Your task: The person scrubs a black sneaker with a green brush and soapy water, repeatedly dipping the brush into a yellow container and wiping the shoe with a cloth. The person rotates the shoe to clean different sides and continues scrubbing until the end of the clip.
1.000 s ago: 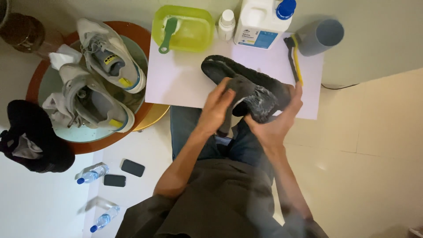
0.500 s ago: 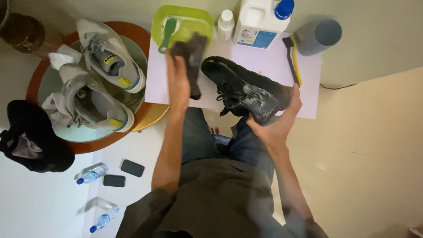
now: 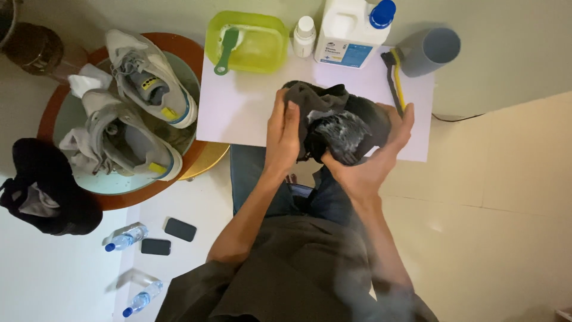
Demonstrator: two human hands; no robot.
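The head camera looks straight down on a seated person whose two hands hold a black shoe [image 3: 351, 128] above the lap, just at the near edge of a white sheet [image 3: 238, 113] spread on the floor. The right hand [image 3: 372, 161] cradles the shoe from below and from the far side, its fingers [image 3: 407, 119] curled around the shoe's edge and clamped on it. The left hand [image 3: 283, 134] presses a dark cloth [image 3: 310, 95] against the near end of the shoe, fingers together and flat over the cloth. A patch of white foam [image 3: 342, 128] shows on the shoe's upper.

On the sheet behind the shoe stands a lime-green basin [image 3: 268, 50] with a green-handled brush [image 3: 226, 50] resting in it. Beside it are a small white bottle [image 3: 304, 36], a large white jug with a blue cap [image 3: 351, 30] and a grey cup [image 3: 432, 50] lying on its side. A yellow-handled brush [image 3: 396, 83] lies just beside the right hand.

To the left, a round tray [image 3: 196, 65] carries two grey sneakers [image 3: 149, 77]. A second black shoe [image 3: 50, 191] lies further left. Two phones [image 3: 170, 235] and two water bottles [image 3: 125, 238] lie on the floor near the left elbow.
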